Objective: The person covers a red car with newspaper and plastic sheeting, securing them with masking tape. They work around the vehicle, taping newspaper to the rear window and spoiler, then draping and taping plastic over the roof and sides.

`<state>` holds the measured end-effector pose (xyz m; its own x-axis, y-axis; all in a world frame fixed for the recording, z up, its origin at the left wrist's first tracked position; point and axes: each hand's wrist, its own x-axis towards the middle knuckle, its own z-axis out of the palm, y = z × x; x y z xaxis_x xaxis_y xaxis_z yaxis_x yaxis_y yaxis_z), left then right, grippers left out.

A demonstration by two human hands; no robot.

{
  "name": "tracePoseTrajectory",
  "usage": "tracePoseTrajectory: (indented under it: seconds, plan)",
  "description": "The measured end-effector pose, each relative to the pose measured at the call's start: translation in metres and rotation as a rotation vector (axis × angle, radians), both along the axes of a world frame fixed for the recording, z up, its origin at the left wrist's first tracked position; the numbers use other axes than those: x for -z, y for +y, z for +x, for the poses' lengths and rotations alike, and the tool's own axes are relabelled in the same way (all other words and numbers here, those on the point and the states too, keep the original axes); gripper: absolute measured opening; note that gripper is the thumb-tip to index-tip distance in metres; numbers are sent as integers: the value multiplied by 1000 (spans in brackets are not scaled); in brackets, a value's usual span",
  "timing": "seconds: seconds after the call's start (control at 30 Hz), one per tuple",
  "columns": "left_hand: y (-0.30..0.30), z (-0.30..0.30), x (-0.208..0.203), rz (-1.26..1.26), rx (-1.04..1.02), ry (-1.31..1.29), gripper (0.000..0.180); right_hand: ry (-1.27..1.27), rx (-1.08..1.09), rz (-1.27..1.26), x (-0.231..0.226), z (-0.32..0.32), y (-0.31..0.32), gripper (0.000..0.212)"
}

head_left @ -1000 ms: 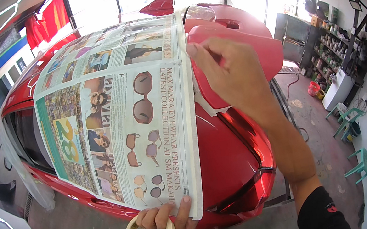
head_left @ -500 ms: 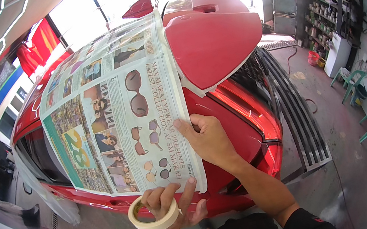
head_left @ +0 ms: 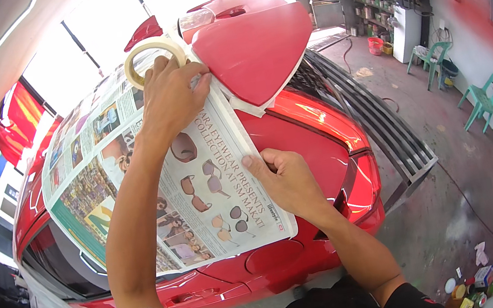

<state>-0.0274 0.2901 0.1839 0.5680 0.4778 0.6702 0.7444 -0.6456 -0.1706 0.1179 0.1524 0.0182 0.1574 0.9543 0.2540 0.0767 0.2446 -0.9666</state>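
Newspaper sheets (head_left: 134, 186) with colour pictures lie spread over the shiny red car (head_left: 315, 136). The left hand (head_left: 168, 95) has its grip closed around a cream-coloured roll of masking tape (head_left: 153, 55) at the top edge of the paper. The right hand (head_left: 287, 180) presses flat on the paper's right edge, fingers together, holding nothing.
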Motion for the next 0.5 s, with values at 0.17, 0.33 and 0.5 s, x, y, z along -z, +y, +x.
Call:
tracePoseTrajectory:
  seconds: [0.17, 0.33, 0.5]
  plan:
    - [-3, -5, 3, -24, 15, 9, 38, -199, 123, 7, -7, 5, -3, 49]
    - [-9, -14, -2, -99, -23, 58, 54, -330, 184, -4, -20, 4, -7, 48]
    - [-15, -17, -6, -110, -36, 89, 59, -349, 175, 4, -23, 9, -3, 46]
